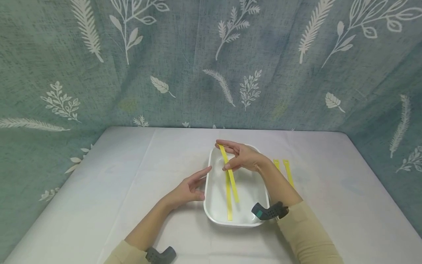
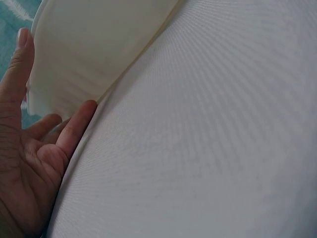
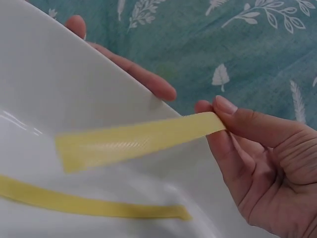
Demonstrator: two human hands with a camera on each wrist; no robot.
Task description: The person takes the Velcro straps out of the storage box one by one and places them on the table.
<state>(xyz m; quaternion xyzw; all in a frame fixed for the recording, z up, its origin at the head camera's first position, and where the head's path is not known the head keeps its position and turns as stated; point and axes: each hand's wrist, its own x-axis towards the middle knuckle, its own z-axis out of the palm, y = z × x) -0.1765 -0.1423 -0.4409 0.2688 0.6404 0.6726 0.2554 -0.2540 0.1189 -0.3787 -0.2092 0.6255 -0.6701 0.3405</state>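
One yellow strip: pinched near one end by the right hand, above the white tray.
Second strip: lies lengthwise on the tray floor.
Left hand: fingers apart, touching the tray's side; light steadying should suffice.
Free end: best laid first, beside the other strip, before loosening the pinch.

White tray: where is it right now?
In the head view, the white tray sits on the table just right of centre, with the left hand at its left side and the right hand holding a yellow strip over it.
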